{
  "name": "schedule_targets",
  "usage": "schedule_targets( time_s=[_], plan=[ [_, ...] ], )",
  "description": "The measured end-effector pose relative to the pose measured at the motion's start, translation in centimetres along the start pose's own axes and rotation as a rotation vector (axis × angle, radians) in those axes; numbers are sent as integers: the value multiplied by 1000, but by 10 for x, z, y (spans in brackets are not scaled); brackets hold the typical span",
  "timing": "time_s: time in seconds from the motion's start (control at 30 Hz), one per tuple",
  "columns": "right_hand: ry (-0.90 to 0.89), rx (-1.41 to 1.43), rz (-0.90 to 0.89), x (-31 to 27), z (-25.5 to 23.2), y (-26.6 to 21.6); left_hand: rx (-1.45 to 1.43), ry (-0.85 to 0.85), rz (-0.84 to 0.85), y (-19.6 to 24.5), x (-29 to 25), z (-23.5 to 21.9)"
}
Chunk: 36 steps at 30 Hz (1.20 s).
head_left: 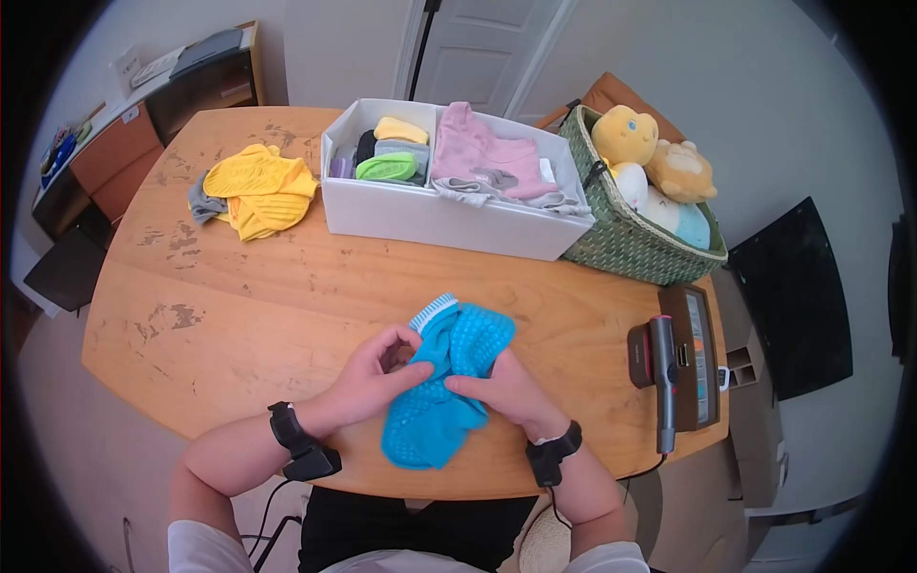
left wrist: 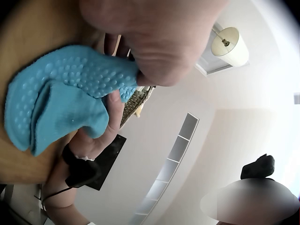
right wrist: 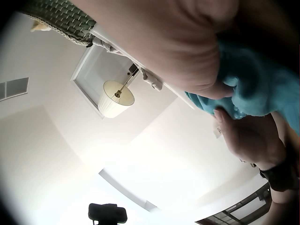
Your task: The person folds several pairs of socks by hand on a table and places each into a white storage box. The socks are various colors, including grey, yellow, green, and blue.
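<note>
Blue socks [head_left: 444,382] with raised rubber dots and a white striped cuff are held up between both hands, over the near edge of the table. My left hand [head_left: 374,372] pinches the left side near the cuff, its thumb lying on the fabric. On the other side my right hand [head_left: 506,390] grips the bunched fabric, thumb in front and fingers hidden behind. In the left wrist view the dotted sole [left wrist: 70,70] curves around a smooth folded part. The right wrist view shows the fabric [right wrist: 258,89] bunched beside the right hand.
Behind the hands stands a white divided box [head_left: 458,220] with folded socks and pink clothing. A yellow and grey clothing pile [head_left: 263,191] lies left of it. To the right are a woven basket [head_left: 630,234] of plush toys, a grey handheld device [head_left: 662,382] and a brown case [head_left: 702,353].
</note>
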State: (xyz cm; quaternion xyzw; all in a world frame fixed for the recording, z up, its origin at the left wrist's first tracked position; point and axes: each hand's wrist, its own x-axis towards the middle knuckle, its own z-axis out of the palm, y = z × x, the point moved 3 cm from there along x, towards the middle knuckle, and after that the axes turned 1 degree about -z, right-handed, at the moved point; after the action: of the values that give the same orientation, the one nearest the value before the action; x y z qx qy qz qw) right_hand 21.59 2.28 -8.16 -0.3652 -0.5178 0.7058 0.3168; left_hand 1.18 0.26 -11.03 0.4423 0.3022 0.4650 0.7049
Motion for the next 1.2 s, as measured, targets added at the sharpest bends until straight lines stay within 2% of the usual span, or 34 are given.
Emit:
schedule_targets(
  time_s=[0.1, 0.3, 0.4, 0.47, 0.53, 0.6, 0.63, 0.7, 0.73, 0.8, 0.93, 1.0, 1.13, 1.2],
  plan=[
    [22, -52, -35, -1, 0, 5, -35, 74, 34, 1, 3, -5],
    [42, 16, 50, -8, -5, 4, -30, 188, 15, 3, 9, -11],
    [65, 80, -1, -12, -7, 5, 35, 235, -55, -2, 12, -23],
    [71, 113, -61, -14, -8, 4, 80, 263, -52, 2, 13, -24],
    [87, 122, -48, -13, -10, 3, 125, 289, -46, 8, 16, -23],
    [105, 130, -36, -10, -13, 2, -196, 246, 8, 14, 20, -21],
    [126, 161, -30, -7, -16, 2, -195, 247, 8, 16, 21, -23],
    [148, 192, -24, -5, -20, 6, -466, 148, 1, 20, 20, -27],
    [144, 197, -24, -5, -22, 8, -465, 147, 1, 17, 18, -33],
    [140, 202, -23, -6, -19, 8, -663, -20, -55, 11, 15, -37],
    [125, 125, -11, -9, -10, 2, -604, 81, -21, 20, 17, -34],
    [120, 143, 6, -8, -11, 3, -524, 280, 80, 41, 19, -29],
    [82, 135, -17, -7, -12, 6, -583, 307, 40, 29, 17, -45],
    [66, 93, -22, -7, -10, 8, -507, 200, 31, 25, 17, -52]
  ],
)
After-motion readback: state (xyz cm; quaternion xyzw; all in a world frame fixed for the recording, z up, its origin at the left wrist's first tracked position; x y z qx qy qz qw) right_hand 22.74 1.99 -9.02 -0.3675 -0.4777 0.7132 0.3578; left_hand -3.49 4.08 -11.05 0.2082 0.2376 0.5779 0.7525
